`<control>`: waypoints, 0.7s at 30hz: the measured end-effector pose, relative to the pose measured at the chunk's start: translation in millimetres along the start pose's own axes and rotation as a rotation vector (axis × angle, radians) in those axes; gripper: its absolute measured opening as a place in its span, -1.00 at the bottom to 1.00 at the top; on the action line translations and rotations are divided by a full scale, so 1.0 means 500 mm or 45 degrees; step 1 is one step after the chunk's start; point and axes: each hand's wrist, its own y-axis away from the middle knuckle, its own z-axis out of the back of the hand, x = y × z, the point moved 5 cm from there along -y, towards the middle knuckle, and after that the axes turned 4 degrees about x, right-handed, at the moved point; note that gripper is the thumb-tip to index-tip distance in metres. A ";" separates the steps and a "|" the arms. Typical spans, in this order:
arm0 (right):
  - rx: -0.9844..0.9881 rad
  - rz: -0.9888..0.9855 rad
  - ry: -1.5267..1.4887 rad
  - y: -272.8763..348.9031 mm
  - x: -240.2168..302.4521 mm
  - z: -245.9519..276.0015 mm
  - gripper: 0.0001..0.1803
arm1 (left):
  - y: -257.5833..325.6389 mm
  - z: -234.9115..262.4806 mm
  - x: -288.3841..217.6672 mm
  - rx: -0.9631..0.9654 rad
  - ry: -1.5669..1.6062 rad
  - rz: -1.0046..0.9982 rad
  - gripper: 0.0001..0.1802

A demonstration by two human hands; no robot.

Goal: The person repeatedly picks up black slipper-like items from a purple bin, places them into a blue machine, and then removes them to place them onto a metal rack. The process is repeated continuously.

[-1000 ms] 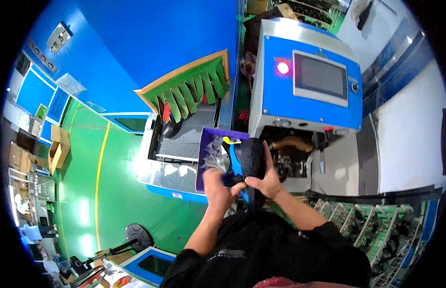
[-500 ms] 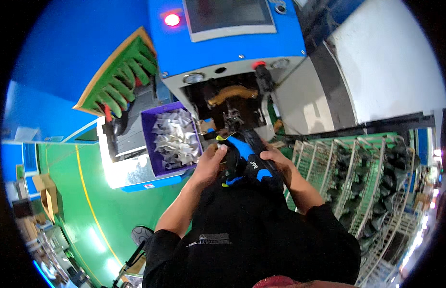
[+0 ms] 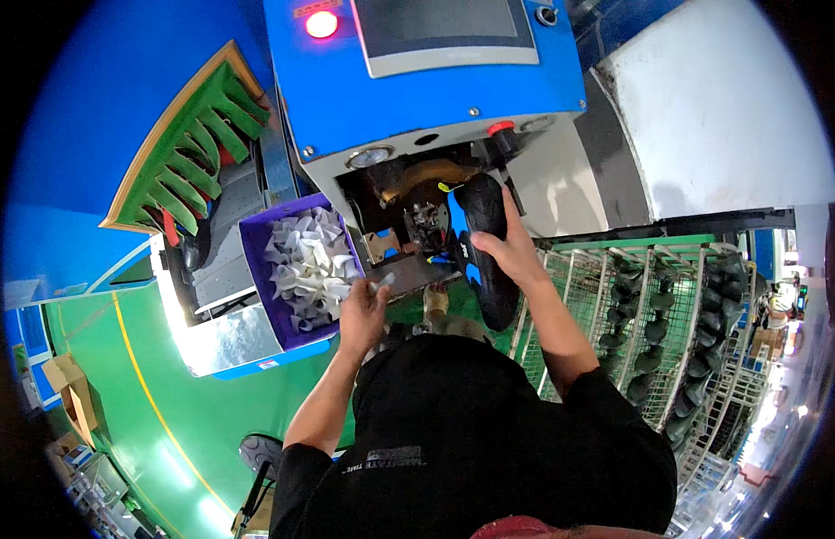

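Note:
My right hand [image 3: 512, 247] is closed round the side of a black shoe [image 3: 491, 260] with blue patches and a yellow-green tab. The shoe stands on end with its dark sole turned to the right, in front of the opening of a blue machine [image 3: 426, 103]. Beside the front corner of a purple bin [image 3: 296, 341], my left hand [image 3: 362, 313] pinches a small white curved piece [image 3: 382, 283]. Similar loose white pieces [image 3: 312, 260] fill that bin. Inside the opening, a metal fixture [image 3: 426, 225] sits to the left of the shoe.
A screen [image 3: 444, 36], a lit red lamp [image 3: 321, 24] and a red-topped knob [image 3: 501, 130] are on the machine. At right stands a white wire rack [image 3: 633, 332] holding several dark shoe-like pieces. A green slatted holder [image 3: 197, 148] leans at the left.
My right hand has raised the shoe from before my body to the machine opening and turned it more upright. My left hand has moved away from the shoe, down and left toward the bin.

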 end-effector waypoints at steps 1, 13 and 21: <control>-0.036 0.011 0.154 -0.019 0.014 -0.006 0.32 | 0.000 0.013 0.010 -0.009 -0.003 0.023 -0.61; 0.036 0.013 1.171 -0.092 0.065 -0.099 0.33 | -0.028 0.117 0.130 -0.381 0.647 0.233 -0.59; -0.168 0.398 1.150 -0.064 -0.018 -0.085 0.34 | -0.044 0.201 0.168 -0.443 -0.026 0.138 -0.63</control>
